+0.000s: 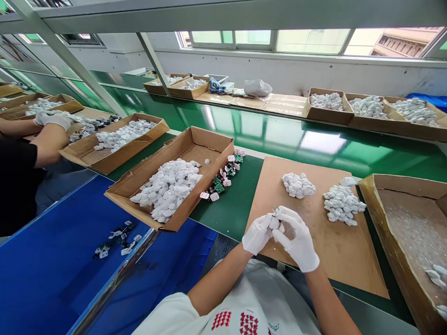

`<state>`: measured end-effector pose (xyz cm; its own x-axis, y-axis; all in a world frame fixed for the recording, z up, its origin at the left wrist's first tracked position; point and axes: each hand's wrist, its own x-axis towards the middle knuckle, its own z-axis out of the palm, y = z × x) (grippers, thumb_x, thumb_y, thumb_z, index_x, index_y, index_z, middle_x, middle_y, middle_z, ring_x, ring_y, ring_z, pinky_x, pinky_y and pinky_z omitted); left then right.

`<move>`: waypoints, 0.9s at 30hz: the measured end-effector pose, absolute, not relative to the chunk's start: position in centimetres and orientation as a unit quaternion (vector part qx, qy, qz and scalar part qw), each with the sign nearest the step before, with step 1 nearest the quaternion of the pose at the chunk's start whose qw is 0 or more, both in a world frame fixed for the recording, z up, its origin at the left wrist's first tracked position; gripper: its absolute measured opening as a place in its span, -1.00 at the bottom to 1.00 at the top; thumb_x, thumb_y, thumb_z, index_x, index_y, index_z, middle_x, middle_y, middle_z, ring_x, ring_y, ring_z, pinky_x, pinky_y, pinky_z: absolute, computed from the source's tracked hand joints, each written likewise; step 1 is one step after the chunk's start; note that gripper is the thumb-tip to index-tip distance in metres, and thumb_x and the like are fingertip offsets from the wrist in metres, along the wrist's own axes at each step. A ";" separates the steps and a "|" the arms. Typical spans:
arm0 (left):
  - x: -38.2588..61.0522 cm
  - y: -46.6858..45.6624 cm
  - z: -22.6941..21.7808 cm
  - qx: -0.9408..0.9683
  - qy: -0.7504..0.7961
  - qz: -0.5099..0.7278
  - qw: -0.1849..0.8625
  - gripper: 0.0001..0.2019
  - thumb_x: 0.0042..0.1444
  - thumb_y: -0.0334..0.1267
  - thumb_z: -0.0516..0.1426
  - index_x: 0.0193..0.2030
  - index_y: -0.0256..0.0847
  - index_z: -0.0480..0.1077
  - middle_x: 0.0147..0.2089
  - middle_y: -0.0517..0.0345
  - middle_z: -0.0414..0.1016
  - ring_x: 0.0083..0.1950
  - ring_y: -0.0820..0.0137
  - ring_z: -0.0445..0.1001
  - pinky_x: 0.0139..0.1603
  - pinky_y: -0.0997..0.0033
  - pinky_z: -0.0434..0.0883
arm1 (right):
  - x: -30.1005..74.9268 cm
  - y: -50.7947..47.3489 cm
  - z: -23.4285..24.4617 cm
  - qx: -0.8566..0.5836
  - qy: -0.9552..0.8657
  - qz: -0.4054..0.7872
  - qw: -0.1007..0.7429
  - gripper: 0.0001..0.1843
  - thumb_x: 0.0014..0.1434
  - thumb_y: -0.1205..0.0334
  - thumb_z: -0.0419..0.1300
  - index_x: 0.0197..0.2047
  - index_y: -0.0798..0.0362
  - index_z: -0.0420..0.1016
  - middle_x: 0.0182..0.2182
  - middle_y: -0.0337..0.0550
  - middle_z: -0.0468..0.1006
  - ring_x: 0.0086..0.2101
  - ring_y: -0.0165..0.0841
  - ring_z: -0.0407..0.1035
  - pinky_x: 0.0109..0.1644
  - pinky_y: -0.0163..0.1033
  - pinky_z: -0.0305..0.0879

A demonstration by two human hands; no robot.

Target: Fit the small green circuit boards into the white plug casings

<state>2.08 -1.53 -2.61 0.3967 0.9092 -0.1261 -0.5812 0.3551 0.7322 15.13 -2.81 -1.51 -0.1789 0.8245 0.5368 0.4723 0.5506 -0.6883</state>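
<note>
Both my hands wear white gloves and meet over the near part of a brown cardboard sheet (335, 260). My left hand (257, 234) is closed round small white plastic pieces (274, 222). From the other side, the fingers of my right hand (297, 239) pinch at the same pieces. How many there are, and which fingers touch which piece, is partly hidden. Beyond my hands lies a pile of white pieces (298, 185). A second pile of white pieces (342, 204) sits farther right, with a larger white part (348, 181) behind it.
Left stands a cardboard box (209, 139) of white pieces, with green circuit boards (219, 187) along its side. A box (387, 228) with clear bits is at right. Circuit boards lie in a blue bin (42, 270). A co-worker's gloved hand (56, 119) works far left. More boxes (310, 114) line the back.
</note>
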 end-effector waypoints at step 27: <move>1.7 -1.2 -3.2 0.325 0.314 0.433 0.780 -0.59 -0.16 0.05 0.31 -0.44 -0.32 0.43 -0.47 0.14 0.42 -0.43 0.44 0.34 -0.33 0.41 0.31 | 15.5 -2.5 -1.8 -0.424 -0.780 0.041 0.458 -0.62 0.06 0.32 0.25 -0.03 -0.12 0.41 -0.14 -0.12 0.53 -0.08 -0.23 0.44 -0.05 -0.07 0.45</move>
<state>1.72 -1.18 -3.23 0.4277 0.8796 -0.2082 -0.4718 0.4137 0.7786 15.48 -2.47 -1.82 -0.2201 0.6997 0.6797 0.6241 0.6365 -0.4531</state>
